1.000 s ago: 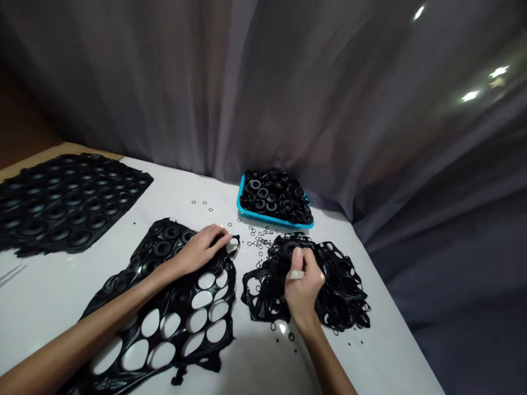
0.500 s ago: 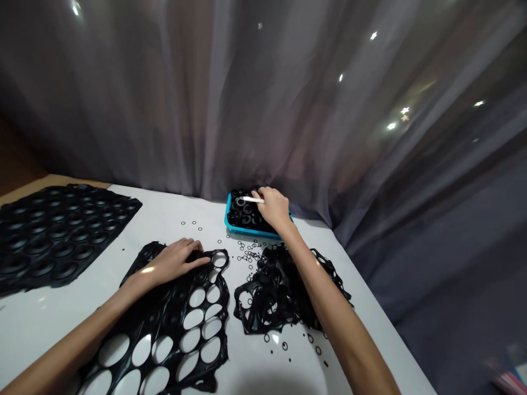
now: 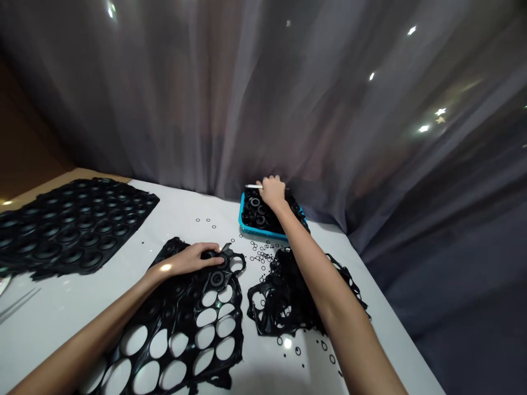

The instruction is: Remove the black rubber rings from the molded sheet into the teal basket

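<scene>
My left hand [image 3: 192,260] is closed on the far edge of a black rubber sheet [image 3: 181,312] with round holes and moulded rings, thumb and fingers at a raised part of it. Near the thumb, a ring [image 3: 217,278] still sits in the sheet. My right hand [image 3: 273,191] grips a thin white stick [image 3: 253,186], its kind unclear, above a blue tray [image 3: 247,229]. Black rubber rings [image 3: 261,221] fill the tray. What lies under the right palm is hidden.
At the left lies another black sheet [image 3: 88,227] with its rings in place. A heap of torn black rubber scrap [image 3: 284,296] is by my right forearm. Small thin rings [image 3: 261,255] are scattered over the white table [image 3: 181,211]. A grey curtain [image 3: 230,99] hangs behind.
My right hand has shifted toward the tray's far side with the stick. The sheet's far edge beside my left hand has lifted, showing more rings. The whole view has swung slightly left.
</scene>
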Action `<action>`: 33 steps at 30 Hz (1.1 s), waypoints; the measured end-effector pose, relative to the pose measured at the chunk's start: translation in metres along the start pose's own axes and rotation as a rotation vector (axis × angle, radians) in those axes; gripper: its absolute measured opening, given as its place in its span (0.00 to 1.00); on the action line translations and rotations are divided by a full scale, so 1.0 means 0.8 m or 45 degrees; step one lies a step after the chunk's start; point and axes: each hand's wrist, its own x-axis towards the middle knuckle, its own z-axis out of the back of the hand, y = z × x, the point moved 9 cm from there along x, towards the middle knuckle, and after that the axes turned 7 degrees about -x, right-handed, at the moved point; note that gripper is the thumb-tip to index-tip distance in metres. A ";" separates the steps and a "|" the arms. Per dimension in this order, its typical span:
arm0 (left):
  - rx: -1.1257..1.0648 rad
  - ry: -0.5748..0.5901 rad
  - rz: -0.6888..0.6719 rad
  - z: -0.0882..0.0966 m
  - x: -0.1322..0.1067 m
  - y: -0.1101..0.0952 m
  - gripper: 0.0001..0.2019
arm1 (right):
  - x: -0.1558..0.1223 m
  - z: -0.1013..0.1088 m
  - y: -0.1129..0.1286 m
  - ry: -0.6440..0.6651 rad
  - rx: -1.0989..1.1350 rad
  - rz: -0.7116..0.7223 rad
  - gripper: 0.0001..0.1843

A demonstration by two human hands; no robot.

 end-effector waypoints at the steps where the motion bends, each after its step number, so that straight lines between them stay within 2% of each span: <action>1: -0.042 0.013 -0.013 -0.001 0.001 -0.001 0.21 | -0.015 0.009 0.003 -0.075 0.026 0.014 0.22; 3: -0.122 0.027 -0.023 -0.001 0.002 -0.001 0.19 | -0.064 0.023 0.009 -0.234 0.149 0.053 0.27; 4: -0.150 0.038 -0.020 -0.001 0.003 0.000 0.19 | -0.099 0.033 0.011 -0.379 0.359 0.098 0.28; 5: -0.171 0.055 -0.018 -0.002 0.003 0.000 0.18 | -0.137 0.033 0.012 -0.451 0.615 0.131 0.30; 6: -0.183 0.072 -0.018 -0.003 0.003 0.001 0.18 | -0.174 0.022 0.010 -0.430 0.886 0.113 0.33; 8: -0.193 0.099 -0.023 -0.005 0.004 0.001 0.18 | -0.243 -0.022 0.012 -0.216 1.348 -0.020 0.39; 9: -0.195 0.104 -0.024 -0.006 0.004 0.001 0.17 | -0.275 -0.045 0.016 -0.120 1.478 -0.099 0.38; 12: -0.189 0.074 -0.031 -0.004 0.006 0.003 0.17 | -0.336 -0.094 0.035 0.049 1.594 -0.233 0.21; 14: -0.176 0.045 -0.034 -0.002 0.007 0.004 0.17 | -0.347 -0.107 0.048 0.075 1.578 -0.226 0.13; 17: -0.157 0.021 -0.020 -0.001 0.007 0.004 0.17 | -0.342 -0.111 0.057 0.070 1.551 -0.211 0.10; 26: -0.101 -0.001 0.059 0.001 0.005 0.006 0.18 | -0.336 -0.123 0.061 0.158 1.666 -0.201 0.10; 33: -0.101 -0.013 0.085 0.000 0.002 0.016 0.21 | -0.329 -0.116 0.067 0.170 1.501 -0.138 0.10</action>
